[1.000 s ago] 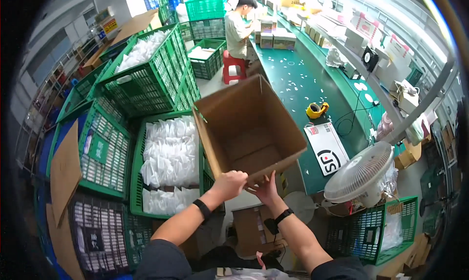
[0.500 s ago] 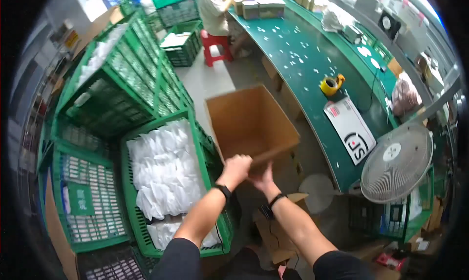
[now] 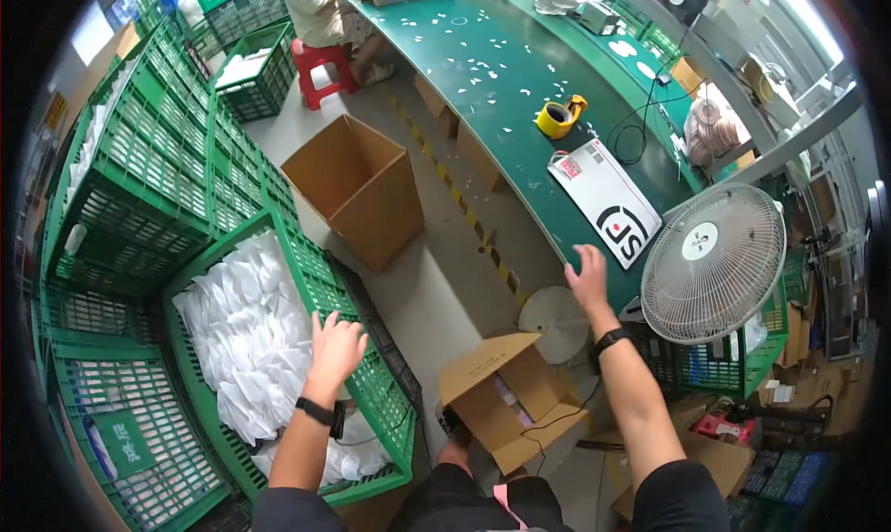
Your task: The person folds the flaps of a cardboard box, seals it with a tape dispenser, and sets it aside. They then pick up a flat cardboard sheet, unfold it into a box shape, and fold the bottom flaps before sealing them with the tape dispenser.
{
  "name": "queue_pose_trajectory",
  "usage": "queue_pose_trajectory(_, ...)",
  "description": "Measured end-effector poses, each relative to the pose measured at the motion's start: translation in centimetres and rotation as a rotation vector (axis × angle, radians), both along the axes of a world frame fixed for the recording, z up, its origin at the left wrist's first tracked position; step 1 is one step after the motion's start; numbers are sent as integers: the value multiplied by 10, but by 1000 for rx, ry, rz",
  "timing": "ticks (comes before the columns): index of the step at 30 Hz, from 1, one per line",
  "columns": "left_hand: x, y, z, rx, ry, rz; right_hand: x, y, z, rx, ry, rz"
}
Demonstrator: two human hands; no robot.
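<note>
My left hand [image 3: 336, 348] is empty, its fingers apart, over the rim of a green plastic crate [image 3: 348, 314]. Inside that crate lie several white, soft-looking packets [image 3: 246, 323] in rows. Near the edge of the green worktable [image 3: 483, 115], my right hand [image 3: 589, 277] is raised with spread fingers and holds nothing. A tall brown cardboard box [image 3: 379, 218], open at the top, stands on the floor beyond my hands, and neither hand touches it. By my feet, between my forearms, sits a smaller cardboard box [image 3: 497, 435] with its flaps up.
Stacked green crates [image 3: 153, 152] rise on the left. On the table are a yellow tape dispenser [image 3: 557, 119], a white printed package [image 3: 608, 198] and white scraps. A fan [image 3: 715, 263] stands to the right. Farther off, a person sits on a red stool [image 3: 323, 73].
Both hands have let go of the tall cardboard box and moved apart. It now stands upright on the floor, farther left in view. The view has swung to the right.
</note>
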State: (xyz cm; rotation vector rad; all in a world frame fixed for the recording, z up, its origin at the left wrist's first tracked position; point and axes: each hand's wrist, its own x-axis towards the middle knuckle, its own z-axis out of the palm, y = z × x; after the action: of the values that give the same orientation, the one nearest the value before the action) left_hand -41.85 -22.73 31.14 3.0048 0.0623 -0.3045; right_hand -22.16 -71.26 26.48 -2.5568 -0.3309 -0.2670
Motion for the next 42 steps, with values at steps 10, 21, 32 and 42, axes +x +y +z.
queue_pose_trajectory(10,-9,-14,-12,-147,-348,234,-7,-17,-15,-465,325,-110)
queue_pose_trajectory(21,-12,-17,-14,-119,-283,245,-11,-22,-2,-463,336,-97)
queue_pose_trajectory(32,-6,-16,-16,-70,-294,251,-12,-18,7,-441,346,-97)
queue_pose_trajectory(42,-9,-19,-10,-65,-278,264,-12,-18,10,-442,340,-84)
